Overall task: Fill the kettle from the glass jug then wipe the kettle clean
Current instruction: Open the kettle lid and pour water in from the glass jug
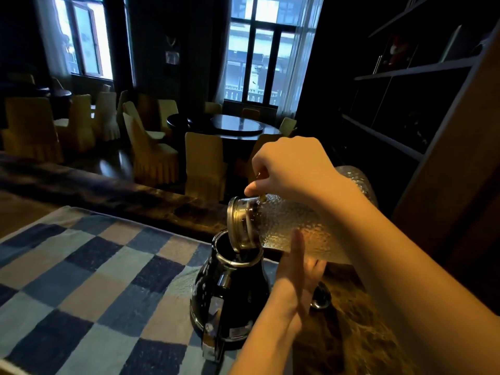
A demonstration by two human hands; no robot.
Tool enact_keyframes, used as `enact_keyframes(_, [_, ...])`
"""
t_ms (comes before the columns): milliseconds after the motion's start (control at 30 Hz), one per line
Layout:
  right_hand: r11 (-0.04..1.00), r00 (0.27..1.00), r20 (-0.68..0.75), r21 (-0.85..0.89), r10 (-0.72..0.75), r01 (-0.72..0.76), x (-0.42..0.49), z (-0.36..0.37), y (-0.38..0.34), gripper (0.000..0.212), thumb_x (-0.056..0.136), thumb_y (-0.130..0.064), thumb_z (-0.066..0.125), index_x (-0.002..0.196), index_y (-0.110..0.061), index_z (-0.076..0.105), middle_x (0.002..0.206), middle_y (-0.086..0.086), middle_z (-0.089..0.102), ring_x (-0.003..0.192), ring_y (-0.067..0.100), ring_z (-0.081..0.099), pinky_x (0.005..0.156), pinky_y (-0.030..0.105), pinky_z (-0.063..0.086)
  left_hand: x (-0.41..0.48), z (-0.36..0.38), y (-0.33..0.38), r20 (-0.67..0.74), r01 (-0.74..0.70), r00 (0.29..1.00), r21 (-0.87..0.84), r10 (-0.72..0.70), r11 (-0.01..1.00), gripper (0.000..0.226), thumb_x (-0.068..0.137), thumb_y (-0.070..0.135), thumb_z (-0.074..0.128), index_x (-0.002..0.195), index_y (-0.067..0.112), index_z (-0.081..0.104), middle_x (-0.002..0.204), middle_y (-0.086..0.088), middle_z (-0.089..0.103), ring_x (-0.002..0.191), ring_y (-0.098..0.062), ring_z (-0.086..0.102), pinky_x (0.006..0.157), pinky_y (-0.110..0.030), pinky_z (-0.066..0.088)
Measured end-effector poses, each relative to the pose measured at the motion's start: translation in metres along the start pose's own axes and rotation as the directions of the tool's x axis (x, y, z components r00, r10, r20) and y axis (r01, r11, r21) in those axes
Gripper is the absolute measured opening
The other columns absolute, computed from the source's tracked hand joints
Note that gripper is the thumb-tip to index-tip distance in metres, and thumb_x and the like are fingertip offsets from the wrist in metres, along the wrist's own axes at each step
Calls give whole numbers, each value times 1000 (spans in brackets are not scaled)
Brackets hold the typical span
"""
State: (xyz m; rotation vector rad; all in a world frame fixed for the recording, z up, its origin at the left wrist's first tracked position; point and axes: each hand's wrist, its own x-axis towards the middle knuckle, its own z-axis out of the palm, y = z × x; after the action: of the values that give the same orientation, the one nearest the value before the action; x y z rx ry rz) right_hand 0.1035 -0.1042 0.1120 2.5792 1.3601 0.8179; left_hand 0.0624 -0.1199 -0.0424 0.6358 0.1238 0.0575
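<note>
A dark glossy kettle [230, 296] stands on the checked cloth with its top open and its handle facing me. Above it a textured glass jug [286, 228] with a metal collar lies tipped almost flat, its mouth over the kettle's opening. My right hand [292, 169] grips the jug's handle from above. My left hand [300, 266] presses flat against the underside of the jug beside the kettle's neck, fingers pointing up. Whether water is flowing is too dark to tell.
A blue, beige and navy checked cloth [89, 282] covers the counter [351, 334]. A small round dark object, maybe the kettle lid [322, 296], lies right of the kettle. Beyond the counter are covered chairs [151, 155] and a round table [230, 125]; shelves [405, 71] rise at right.
</note>
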Motion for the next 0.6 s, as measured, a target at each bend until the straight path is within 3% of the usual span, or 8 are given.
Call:
enact_keyframes(100, [1000, 1000, 1, 8, 0, 0, -1, 2, -2, 44, 74, -65, 62, 65, -26, 44, 65, -7, 48, 69, 17, 51, 59, 30, 33, 1, -8, -4, 47, -21, 999, 4, 21, 1000, 132, 36, 70, 79, 144, 10, 34, 150, -19, 38, 136, -32, 41, 117, -44, 29])
enact_keyframes(200, [1000, 1000, 4, 1, -5, 5, -2, 4, -5, 42, 75, -65, 62, 67, -26, 48, 67, -6, 51, 69, 17, 52, 59, 29, 33, 5, -14, -9, 141, -24, 990, -2, 24, 1000, 126, 42, 72, 78, 143, 10, 37, 145, -19, 45, 136, -31, 43, 118, -44, 26])
enact_keyframes(333, [1000, 1000, 14, -11, -8, 8, -3, 5, -5, 40, 76, -64, 61, 71, -26, 50, 72, -4, 57, 72, 18, 56, 60, 29, 35, 9, -16, -10, 111, -24, 993, -46, 29, 999, 130, 37, 70, 81, 144, 12, 35, 149, -15, 40, 139, -30, 38, 119, -45, 24])
enact_keyframes(600, [1000, 1000, 7, -21, 22, -22, -4, 8, -6, 42, 75, -65, 61, 70, -24, 54, 72, -3, 60, 71, 18, 59, 60, 30, 42, 7, -24, -15, 93, -8, 996, -27, 11, 1000, 116, 51, 65, 80, 144, 13, 36, 151, -15, 36, 137, -30, 41, 115, -46, 32])
